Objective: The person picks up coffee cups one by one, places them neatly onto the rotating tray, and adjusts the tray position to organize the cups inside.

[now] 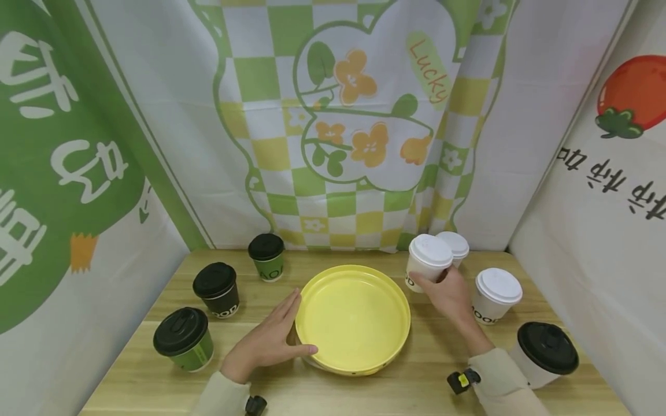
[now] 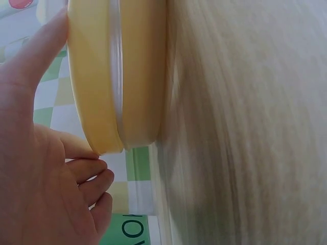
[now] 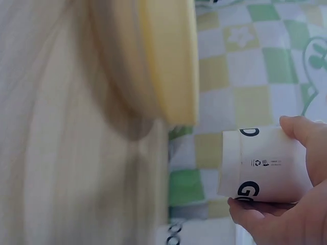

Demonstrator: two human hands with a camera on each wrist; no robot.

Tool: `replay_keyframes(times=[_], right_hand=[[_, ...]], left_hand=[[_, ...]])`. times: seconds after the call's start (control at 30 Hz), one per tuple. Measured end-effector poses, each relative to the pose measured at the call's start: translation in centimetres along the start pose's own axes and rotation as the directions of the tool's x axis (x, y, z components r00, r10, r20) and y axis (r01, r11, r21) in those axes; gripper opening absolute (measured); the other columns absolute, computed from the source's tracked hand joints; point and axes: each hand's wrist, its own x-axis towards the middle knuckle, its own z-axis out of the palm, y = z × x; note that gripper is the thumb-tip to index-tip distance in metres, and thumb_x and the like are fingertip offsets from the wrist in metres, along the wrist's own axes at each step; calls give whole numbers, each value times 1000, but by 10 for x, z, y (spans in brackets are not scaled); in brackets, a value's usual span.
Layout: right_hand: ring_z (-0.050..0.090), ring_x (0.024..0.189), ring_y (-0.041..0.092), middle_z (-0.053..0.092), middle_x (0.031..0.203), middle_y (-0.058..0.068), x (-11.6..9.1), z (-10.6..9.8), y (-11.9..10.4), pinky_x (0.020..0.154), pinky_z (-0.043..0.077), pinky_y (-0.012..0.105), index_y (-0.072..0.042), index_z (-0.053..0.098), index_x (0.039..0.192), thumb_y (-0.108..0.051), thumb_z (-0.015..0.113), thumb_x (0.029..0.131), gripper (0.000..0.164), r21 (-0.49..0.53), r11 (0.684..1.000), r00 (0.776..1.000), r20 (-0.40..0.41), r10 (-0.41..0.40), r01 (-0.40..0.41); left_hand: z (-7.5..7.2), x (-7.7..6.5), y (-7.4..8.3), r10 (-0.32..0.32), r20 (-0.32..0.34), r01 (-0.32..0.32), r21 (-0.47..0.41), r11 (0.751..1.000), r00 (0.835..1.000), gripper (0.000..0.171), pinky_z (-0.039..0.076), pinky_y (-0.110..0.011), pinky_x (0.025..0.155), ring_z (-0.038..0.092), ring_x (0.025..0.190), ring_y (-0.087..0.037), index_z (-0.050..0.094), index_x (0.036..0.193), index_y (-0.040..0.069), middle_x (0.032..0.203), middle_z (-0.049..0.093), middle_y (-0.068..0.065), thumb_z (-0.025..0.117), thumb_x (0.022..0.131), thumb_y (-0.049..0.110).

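A round yellow tray (image 1: 354, 318) lies mid-table; from the side, the left wrist view shows two yellow layers (image 2: 143, 76) parted by a pale band. My left hand (image 1: 270, 335) touches its left side, thumb over the rim and forefinger against the edge, the other fingers loosely bent. With my right hand (image 1: 450, 294) I grip a white paper cup (image 3: 276, 163) with a white lid (image 1: 430, 249), thumb on one side and fingers on the other. The cup is upright and raised off the table, to the right of the tray's far side.
Right of the tray stand two white-lidded cups, one behind (image 1: 454, 245) and one beside (image 1: 496, 294) my hand, plus a black-lidded white cup (image 1: 546, 353). At left are a black cup (image 1: 217, 289) and two black-lidded green cups (image 1: 267, 257), (image 1: 184, 341). Curtains (image 1: 354, 115) enclose the table.
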Motion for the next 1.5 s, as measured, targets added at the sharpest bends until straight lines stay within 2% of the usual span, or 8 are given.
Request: replay_keyframes(times=[0.1, 0.27, 0.53, 0.77, 1.03, 1.33, 1.5], right_hand=[[62, 133, 39, 63, 143, 24, -6, 5, -13, 111, 53, 55, -3, 47, 152, -55, 80, 91, 87, 27, 999, 999, 36, -31, 30], [63, 132, 38, 64, 143, 22, -17, 25, -28, 112, 53, 53, -2, 48, 151, -36, 87, 89, 80, 129, 987, 991, 81, -103, 92], [67, 127, 34, 67, 139, 18, -33, 63, -47, 107, 57, 50, -3, 52, 147, -26, 91, 85, 77, 177, 975, 977, 144, -158, 131], [69, 124, 30, 72, 133, 13, -47, 94, -58, 106, 58, 49, -5, 57, 143, -26, 93, 83, 73, 215, 961, 962, 175, -211, 172], [68, 127, 30, 70, 137, 11, -61, 124, -64, 107, 57, 48, -7, 55, 146, -31, 91, 85, 75, 247, 948, 926, 270, -265, 200], [66, 131, 35, 66, 142, 17, -72, 146, -69, 109, 56, 52, -2, 50, 149, -31, 90, 85, 80, 284, 939, 898, 336, -285, 192], [66, 131, 33, 67, 142, 16, -76, 156, -69, 108, 56, 50, -1, 51, 148, -31, 91, 84, 81, 283, 941, 893, 350, -284, 188]], left_hand=[[0, 0, 0, 0, -4, 0, 1, 1000, 1000, 125, 25, -61, 130, 11, 166, -38, 9, 169, 2, 179, 3, -16, 71, 88, 74], [2, 0, -1, 4, -8, -4, 0, 1000, 1000, 124, 25, -62, 130, 12, 165, -39, 10, 169, 2, 179, 5, -18, 72, 88, 72], [6, 1, -3, -7, -11, 7, 10, 1000, 1000, 124, 26, -60, 130, 12, 166, -37, 9, 169, 3, 179, 5, -16, 71, 88, 73], [6, 2, -1, -1, -21, 1, 11, 1000, 1000, 122, 27, -60, 130, 13, 165, -38, 9, 170, 3, 179, 5, -16, 74, 89, 68], [6, 0, -1, -14, -25, 15, 16, 1000, 1000, 121, 27, -60, 130, 13, 165, -37, 9, 170, 4, 179, 5, -16, 74, 89, 67], [4, 0, 0, 18, -33, -17, 29, 999, 999, 123, 30, -63, 127, 16, 164, -42, 11, 169, 1, 178, 7, -20, 73, 88, 70], [3, 1, 0, 65, -64, -63, 26, 998, 996, 123, 33, -64, 125, 20, 163, -44, 7, 170, 7, 178, 9, -20, 76, 88, 66]])
